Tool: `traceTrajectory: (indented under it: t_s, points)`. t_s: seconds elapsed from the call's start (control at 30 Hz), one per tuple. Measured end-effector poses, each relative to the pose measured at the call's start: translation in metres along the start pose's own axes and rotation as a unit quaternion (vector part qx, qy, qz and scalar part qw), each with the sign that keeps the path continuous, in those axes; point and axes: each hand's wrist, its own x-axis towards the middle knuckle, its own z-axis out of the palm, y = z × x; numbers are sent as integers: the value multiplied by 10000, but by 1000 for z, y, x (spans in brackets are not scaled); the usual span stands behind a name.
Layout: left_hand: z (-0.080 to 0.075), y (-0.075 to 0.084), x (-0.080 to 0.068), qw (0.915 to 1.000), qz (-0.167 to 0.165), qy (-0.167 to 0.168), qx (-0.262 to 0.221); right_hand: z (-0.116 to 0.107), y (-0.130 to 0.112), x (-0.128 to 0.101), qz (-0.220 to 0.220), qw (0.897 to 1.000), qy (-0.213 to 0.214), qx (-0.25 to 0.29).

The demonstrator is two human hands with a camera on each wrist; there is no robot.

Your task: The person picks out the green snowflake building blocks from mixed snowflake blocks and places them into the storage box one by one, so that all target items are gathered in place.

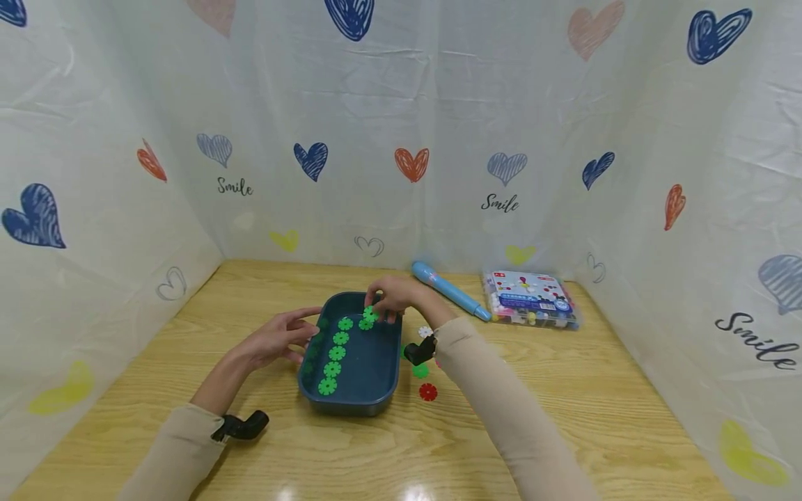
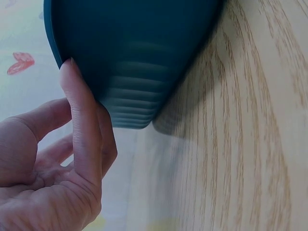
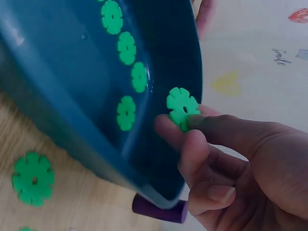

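Note:
A dark blue plastic bin (image 1: 366, 369) stands on the wooden table. Inside it, several green snowflake discs (image 1: 332, 369) form a line along the left side, and one more lies to the right of the line's far end. My right hand (image 1: 396, 295) is over the bin's far right part, pinching a green snowflake disc (image 3: 182, 107) between thumb and fingers, above the bin floor. At the left side, my left hand (image 1: 282, 339) touches the rim (image 2: 56, 53) with fairly straight fingertips; some of its fingers are partly hidden in the left wrist view.
Loose discs, among them a red one (image 1: 428, 392) and a green one (image 3: 32, 178), lie right of the bin, partly hidden by my right forearm. Behind them are a light blue wand-shaped tube (image 1: 451, 291) and a clear case of colorful pieces (image 1: 532, 299). Heart-printed curtains enclose the table.

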Motion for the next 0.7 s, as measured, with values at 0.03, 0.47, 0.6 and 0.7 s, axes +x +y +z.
traceTrajectory:
  t_s: [0.03, 0.47, 0.6, 0.7]
  points:
    - [0, 0, 0, 10000, 2, -1, 5, 2, -1, 2, 30, 10000, -26, 7]
    - [0, -1, 1, 10000, 54, -46, -28, 26, -13, 23, 604, 9974, -291, 251]
    - [0, -1, 1, 10000, 15, -29, -37, 29, -10, 25, 859, 9956, -300, 227]
    - [0, 0, 2, 10000, 4, -19, -47, 29, -10, 25, 981, 9944, -349, 161]
